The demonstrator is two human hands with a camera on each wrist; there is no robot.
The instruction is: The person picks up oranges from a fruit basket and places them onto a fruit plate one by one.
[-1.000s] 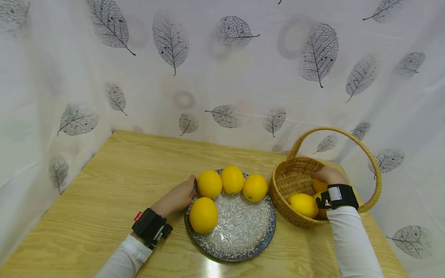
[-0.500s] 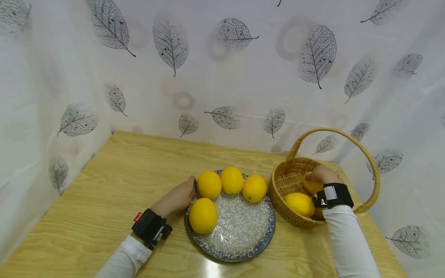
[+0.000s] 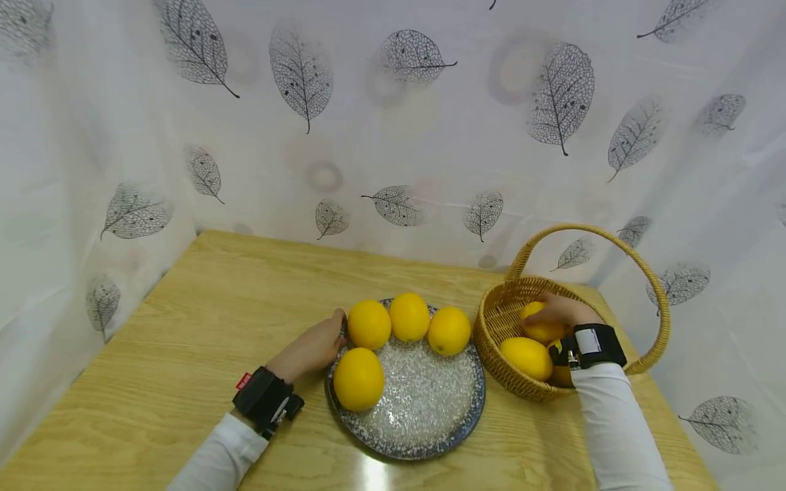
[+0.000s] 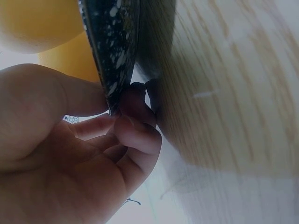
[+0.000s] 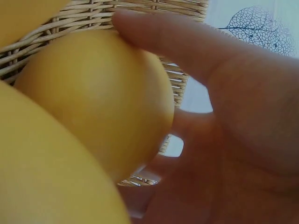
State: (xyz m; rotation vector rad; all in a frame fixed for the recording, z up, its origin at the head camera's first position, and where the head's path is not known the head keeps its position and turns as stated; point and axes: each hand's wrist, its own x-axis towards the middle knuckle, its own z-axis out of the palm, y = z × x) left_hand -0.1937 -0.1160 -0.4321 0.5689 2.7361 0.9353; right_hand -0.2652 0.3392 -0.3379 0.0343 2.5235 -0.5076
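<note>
My left hand [image 3: 312,349] pinches the left rim of the round speckled plate [image 3: 426,402], thumb above and curled fingers below in the left wrist view. Along the plate's back and left edges lie several oranges, including a near-left orange [image 3: 359,379]. To the right, my right hand [image 3: 570,311] reaches inside the wicker basket [image 3: 514,383]. Its thumb and fingers curl round an orange [image 5: 100,88]; the fingertips are partly hidden behind the fruit. A yellow-orange fruit [image 3: 527,359] lies beside it, and another is partly covered by the wrist strap.
The basket's tall arched handle [image 3: 662,300] rises over the right forearm. Basket and plate stand close together on a wooden table [image 3: 258,273]. A leaf-patterned curtain [image 3: 393,123] hangs behind and along both sides.
My right hand has shifted left within the basket, and the orange in its grip has moved left and slightly up into fuller view. The left hand and plate stay nearly still.
</note>
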